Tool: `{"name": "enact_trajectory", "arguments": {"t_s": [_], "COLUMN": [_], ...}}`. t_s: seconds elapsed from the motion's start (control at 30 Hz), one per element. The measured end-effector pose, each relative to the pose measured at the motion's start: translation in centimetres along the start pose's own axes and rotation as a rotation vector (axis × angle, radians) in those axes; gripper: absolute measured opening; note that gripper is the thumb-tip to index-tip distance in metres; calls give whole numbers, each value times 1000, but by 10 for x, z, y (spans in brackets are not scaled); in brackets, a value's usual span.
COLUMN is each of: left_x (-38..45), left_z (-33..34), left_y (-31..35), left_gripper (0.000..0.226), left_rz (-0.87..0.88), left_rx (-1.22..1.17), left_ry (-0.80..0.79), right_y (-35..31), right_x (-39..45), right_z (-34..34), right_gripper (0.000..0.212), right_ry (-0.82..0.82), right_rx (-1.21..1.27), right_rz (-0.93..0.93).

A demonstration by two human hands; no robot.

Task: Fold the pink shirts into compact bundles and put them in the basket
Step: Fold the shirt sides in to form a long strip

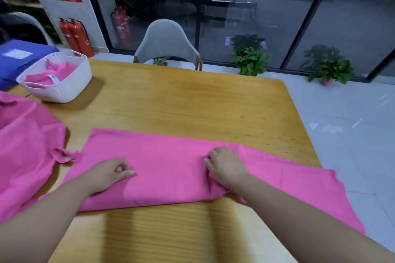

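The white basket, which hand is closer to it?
Left. The left hand rests on the shirt below the basket; the right hand lies farther right.

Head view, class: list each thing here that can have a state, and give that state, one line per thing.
Pink shirt: folded into a long band across the table, right end overhanging the edge.
Second pink shirt: unfolded, heaped at left.
Basket: upright, holding folded pink shirts.
Left hand: resting on the band, fingers loosely curled.
Right hand: fingers curled into the cloth, bunching it.
Chair: pushed in, unoccupied.
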State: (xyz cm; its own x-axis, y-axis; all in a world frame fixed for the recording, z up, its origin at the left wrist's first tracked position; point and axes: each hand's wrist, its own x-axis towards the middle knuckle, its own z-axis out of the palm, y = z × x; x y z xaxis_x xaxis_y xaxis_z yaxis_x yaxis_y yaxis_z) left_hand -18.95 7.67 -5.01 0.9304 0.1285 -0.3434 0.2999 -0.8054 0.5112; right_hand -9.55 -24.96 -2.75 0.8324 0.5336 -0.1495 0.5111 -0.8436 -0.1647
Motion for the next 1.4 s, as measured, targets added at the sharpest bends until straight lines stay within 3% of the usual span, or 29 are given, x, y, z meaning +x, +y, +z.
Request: {"name": "enact_trajectory", "arguments": {"t_s": [0.3, 0.43, 0.6, 0.73, 0.87, 0.9, 0.97, 1.0, 1.07, 1.2, 1.4], "left_x": [-21, -30, -28, -21, -14, -14, -15, -15, -14, 0, 27], "left_z": [-34, -58, -87, -107, -116, -114, -104, -100, -93, -89, -84], "left_y": [-67, -94, -112, -107, -98, -99, -109, -113, -119, -117, -105], "left_gripper": [32, 43, 41, 26, 15, 22, 71, 86, 92, 40, 29], "left_rz": [101, 143, 212, 185, 74, 34, -19, -30, 1, -79, -123], "left_rx": [124, 299, 190, -172, -779, -923, -1054, -1036, -931, -806, -351], "left_ry": [-185, -315, -404, -327, -201, -222, -274, -298, -343, -91, 238], "right_y": [-123, -154, -179, -186, -182, -179, -172, -169, -165, -164, -165], "right_x": [52, 62, 75, 76, 81, 82, 83, 84, 86, 96, 135], "right_z": [10, 14, 16, 12, -3, -8, -15, -17, -20, -20, -22], "right_gripper": [40, 42, 40, 27, 23, 20, 15, 14, 14, 16, 26], "right_ry": [-233, -314, -400, -483, -298, -226, -120, -92, -77, -94, 0], "right_rx": [76, 167, 284, 292, 401, 430, 487, 507, 523, 439, 219], "right_rz": [-199, -185, -114, -172, -155, -138, -96, -81, -62, -14, 65]}}
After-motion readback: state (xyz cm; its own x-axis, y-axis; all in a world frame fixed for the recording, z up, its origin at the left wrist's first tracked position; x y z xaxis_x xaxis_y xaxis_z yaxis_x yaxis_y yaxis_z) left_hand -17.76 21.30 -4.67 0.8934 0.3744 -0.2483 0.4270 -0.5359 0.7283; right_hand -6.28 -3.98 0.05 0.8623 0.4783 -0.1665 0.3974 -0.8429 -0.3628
